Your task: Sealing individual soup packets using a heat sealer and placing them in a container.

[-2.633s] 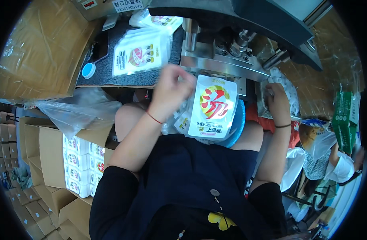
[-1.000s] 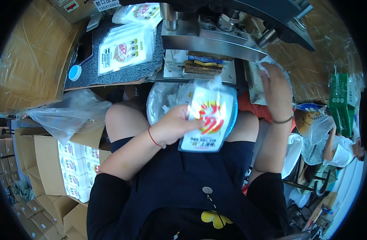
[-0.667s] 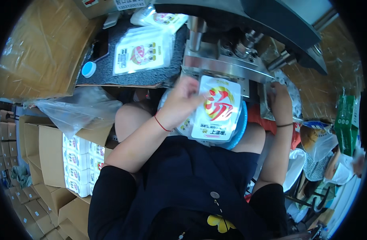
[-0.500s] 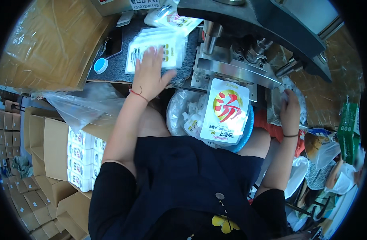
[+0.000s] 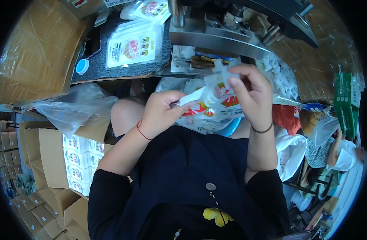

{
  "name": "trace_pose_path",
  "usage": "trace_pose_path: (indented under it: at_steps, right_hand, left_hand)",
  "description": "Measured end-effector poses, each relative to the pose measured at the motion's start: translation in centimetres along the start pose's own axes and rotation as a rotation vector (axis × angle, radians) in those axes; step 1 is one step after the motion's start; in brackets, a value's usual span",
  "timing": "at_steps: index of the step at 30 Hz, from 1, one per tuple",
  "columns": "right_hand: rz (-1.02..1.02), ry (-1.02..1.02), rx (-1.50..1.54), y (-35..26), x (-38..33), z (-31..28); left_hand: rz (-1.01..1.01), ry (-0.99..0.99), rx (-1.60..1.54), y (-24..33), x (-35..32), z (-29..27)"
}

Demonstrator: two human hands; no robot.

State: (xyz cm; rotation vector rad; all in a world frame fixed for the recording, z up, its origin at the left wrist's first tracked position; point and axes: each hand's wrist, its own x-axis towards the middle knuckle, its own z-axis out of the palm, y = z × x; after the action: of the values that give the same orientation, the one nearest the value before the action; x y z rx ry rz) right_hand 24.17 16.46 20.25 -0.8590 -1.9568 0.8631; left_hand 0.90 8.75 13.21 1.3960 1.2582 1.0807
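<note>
Above my lap, my left hand [image 5: 159, 112] pinches a white printed pouch [image 5: 194, 97], seen nearly edge-on. My right hand [image 5: 255, 94] faces it from the right. Between its thumb and fingers is a translucent white plastic spout [image 5: 220, 74], close to the pouch's open-looking end; whether they touch is hard to make out. Below both hands sits a blue basin [image 5: 232, 127], filled with pouches in red, yellow and white print. Just beyond them stands a metal press [image 5: 219, 40]. A stack of flat pouches [image 5: 131, 50] lies on the dark mat at the left.
More white spouts [image 5: 275, 70] fill a clear bag right of the press. A phone [image 5: 92, 46] and a round blue-topped tub [image 5: 82, 66] rest on the mat. At lower left, an open carton [image 5: 53, 160] holds packed pouches. A green box [image 5: 345, 104] stands far right.
My left hand has come from the stack to above the basin with a pouch. My right hand has left the spout bag and holds a spout. The pouch at the press has moved from there.
</note>
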Motion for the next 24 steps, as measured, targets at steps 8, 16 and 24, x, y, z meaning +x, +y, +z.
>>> trace_pose_path:
  at_steps: [8, 16, 24]
  right_hand:
    - [-0.041, -0.356, -0.208, 0.3, -0.7, -3.2]
    - [0.44, -0.054, -1.255, 7.3, -1.1, -10.7]
    - [0.293, -0.127, -0.909, 11.7, -1.1, -10.7]
  left_hand:
    - [-0.433, -0.385, -0.614, 0.5, -1.2, 4.4]
    - [-0.403, -0.303, -0.787, -0.4, 2.9, 3.0]
    - [0.022, 0.201, -0.149, -2.6, 6.0, -0.2]
